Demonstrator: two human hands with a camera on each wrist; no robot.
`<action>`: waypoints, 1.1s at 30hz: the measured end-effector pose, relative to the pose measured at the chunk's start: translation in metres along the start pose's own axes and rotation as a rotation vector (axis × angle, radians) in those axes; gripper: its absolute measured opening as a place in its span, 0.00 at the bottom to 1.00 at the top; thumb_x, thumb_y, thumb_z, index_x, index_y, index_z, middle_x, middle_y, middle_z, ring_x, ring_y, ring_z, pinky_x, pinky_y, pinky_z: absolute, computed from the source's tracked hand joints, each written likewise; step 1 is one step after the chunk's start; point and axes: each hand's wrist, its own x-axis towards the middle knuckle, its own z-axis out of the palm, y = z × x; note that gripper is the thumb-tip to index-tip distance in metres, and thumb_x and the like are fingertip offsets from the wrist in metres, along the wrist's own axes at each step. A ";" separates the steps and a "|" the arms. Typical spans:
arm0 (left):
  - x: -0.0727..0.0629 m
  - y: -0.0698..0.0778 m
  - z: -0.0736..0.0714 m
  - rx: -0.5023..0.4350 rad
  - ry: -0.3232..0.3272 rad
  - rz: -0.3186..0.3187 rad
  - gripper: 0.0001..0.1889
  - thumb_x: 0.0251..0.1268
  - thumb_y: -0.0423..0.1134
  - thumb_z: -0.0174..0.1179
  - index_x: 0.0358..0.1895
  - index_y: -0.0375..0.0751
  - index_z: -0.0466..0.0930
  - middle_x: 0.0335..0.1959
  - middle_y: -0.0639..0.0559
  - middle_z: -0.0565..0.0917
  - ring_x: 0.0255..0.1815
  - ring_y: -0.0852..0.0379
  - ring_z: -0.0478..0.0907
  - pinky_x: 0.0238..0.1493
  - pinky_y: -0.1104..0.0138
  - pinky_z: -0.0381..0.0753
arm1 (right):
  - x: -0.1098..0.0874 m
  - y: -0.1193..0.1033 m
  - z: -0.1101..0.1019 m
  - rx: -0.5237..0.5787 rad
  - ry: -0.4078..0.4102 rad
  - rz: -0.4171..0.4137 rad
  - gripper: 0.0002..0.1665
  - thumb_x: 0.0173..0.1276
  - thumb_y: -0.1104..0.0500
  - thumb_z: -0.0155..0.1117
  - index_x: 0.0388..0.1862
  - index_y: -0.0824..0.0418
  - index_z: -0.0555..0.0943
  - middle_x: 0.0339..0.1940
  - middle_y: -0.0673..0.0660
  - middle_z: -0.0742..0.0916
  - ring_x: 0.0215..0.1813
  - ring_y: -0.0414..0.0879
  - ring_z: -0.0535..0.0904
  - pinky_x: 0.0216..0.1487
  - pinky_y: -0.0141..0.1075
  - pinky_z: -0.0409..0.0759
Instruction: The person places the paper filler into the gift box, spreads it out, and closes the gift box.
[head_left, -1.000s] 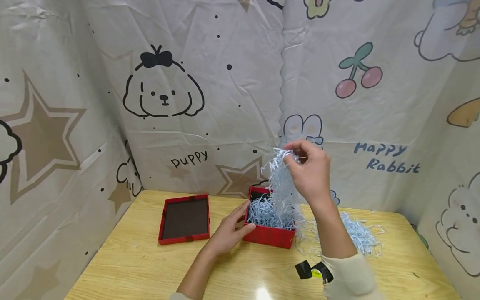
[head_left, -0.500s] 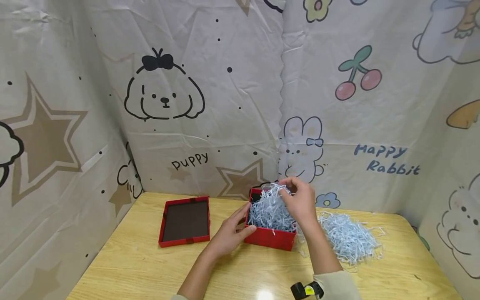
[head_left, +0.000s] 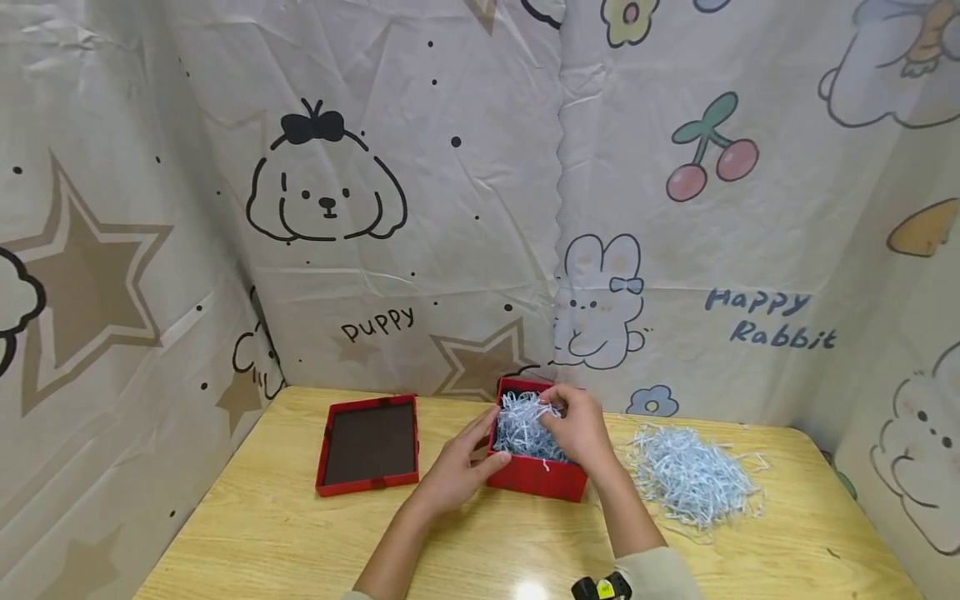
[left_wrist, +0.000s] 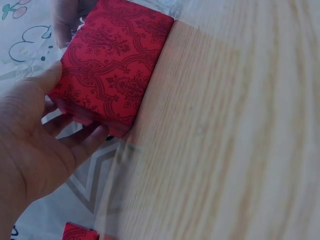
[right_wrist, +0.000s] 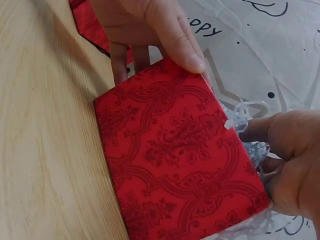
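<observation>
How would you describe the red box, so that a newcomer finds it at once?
Find the wooden table, then the middle of its far side, before the printed cloth. There the left hand holds a red box while the right hand reaches into its top. Unlike the shallow, dark-lined red tray to its left, it is deep and contains pale blue shredded paper.
</observation>
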 end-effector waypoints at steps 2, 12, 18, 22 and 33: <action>-0.001 0.000 -0.001 0.001 -0.003 -0.001 0.40 0.80 0.46 0.62 0.87 0.51 0.53 0.86 0.45 0.57 0.76 0.35 0.71 0.68 0.49 0.79 | -0.001 -0.003 0.004 0.011 -0.039 0.014 0.08 0.64 0.70 0.72 0.40 0.61 0.88 0.41 0.57 0.90 0.41 0.50 0.80 0.47 0.44 0.82; -0.001 -0.003 0.000 -0.024 -0.004 0.008 0.39 0.80 0.45 0.62 0.87 0.53 0.53 0.86 0.45 0.56 0.75 0.36 0.71 0.67 0.49 0.80 | 0.000 -0.007 0.011 0.188 -0.162 0.107 0.11 0.63 0.72 0.71 0.44 0.65 0.88 0.41 0.58 0.87 0.42 0.50 0.78 0.39 0.37 0.78; 0.000 -0.004 0.001 -0.025 -0.009 0.029 0.39 0.80 0.46 0.62 0.87 0.53 0.53 0.86 0.45 0.56 0.76 0.36 0.71 0.68 0.49 0.79 | -0.001 -0.012 -0.008 0.214 -0.152 0.105 0.15 0.64 0.72 0.72 0.50 0.68 0.86 0.47 0.62 0.87 0.48 0.53 0.83 0.47 0.38 0.83; 0.000 -0.003 0.000 -0.022 0.002 0.016 0.40 0.79 0.46 0.63 0.87 0.54 0.54 0.86 0.46 0.57 0.75 0.37 0.72 0.68 0.49 0.79 | 0.000 -0.018 -0.028 0.217 -0.165 0.093 0.20 0.67 0.72 0.71 0.58 0.69 0.83 0.55 0.66 0.86 0.56 0.59 0.84 0.56 0.44 0.86; 0.001 -0.004 0.002 -0.008 0.010 0.022 0.40 0.79 0.45 0.64 0.87 0.50 0.54 0.86 0.45 0.57 0.75 0.37 0.72 0.68 0.50 0.79 | -0.011 -0.015 -0.087 0.159 -0.226 0.066 0.27 0.71 0.64 0.74 0.68 0.63 0.79 0.68 0.68 0.80 0.70 0.68 0.78 0.60 0.53 0.86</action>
